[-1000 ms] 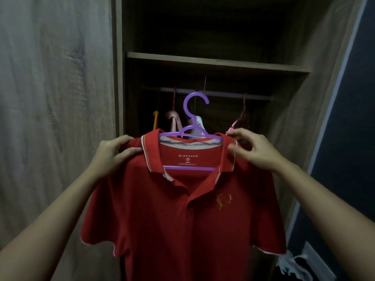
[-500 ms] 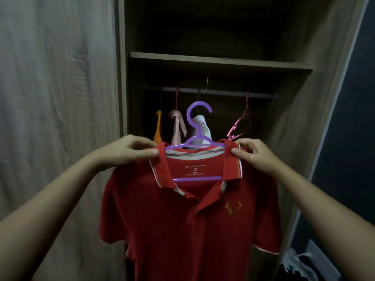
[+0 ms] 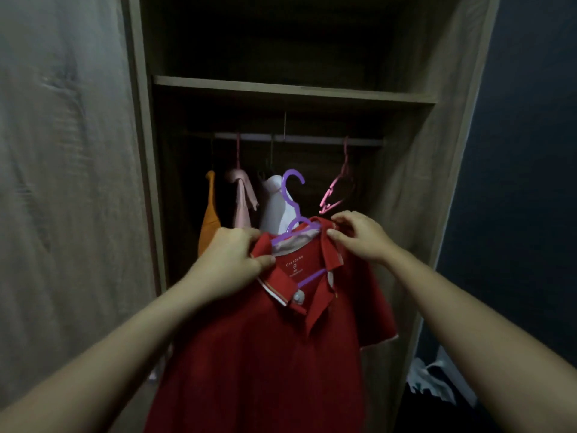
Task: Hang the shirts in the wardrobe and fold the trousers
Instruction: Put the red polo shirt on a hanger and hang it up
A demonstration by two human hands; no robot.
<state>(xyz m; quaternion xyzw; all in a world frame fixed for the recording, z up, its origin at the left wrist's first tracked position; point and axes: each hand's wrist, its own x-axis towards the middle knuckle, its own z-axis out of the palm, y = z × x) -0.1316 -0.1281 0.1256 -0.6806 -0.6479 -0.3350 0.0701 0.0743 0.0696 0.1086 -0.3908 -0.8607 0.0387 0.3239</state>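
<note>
A red polo shirt [image 3: 265, 348] hangs on a purple hanger [image 3: 293, 201], held up in front of the open wardrobe. My left hand [image 3: 229, 264] grips the shirt's left collar and shoulder. My right hand [image 3: 359, 235] pinches the right side of the collar by the hanger's arm. The hanger is tilted, its hook leaning left and below the clothes rail [image 3: 299, 139]. The hook hangs free of the rail.
On the rail hang an orange garment [image 3: 209, 214], a pink garment [image 3: 242, 198], a white garment [image 3: 276, 207] and an empty pink hanger [image 3: 335, 192]. A shelf [image 3: 293, 89] runs above the rail. The wardrobe door [image 3: 62, 182] stands at left. Pale cloth [image 3: 431, 379] lies low right.
The shirt and hanger have tilted, left side dropping and hook leaning left. Both hands have moved closer together at the collar and forward toward the wardrobe.
</note>
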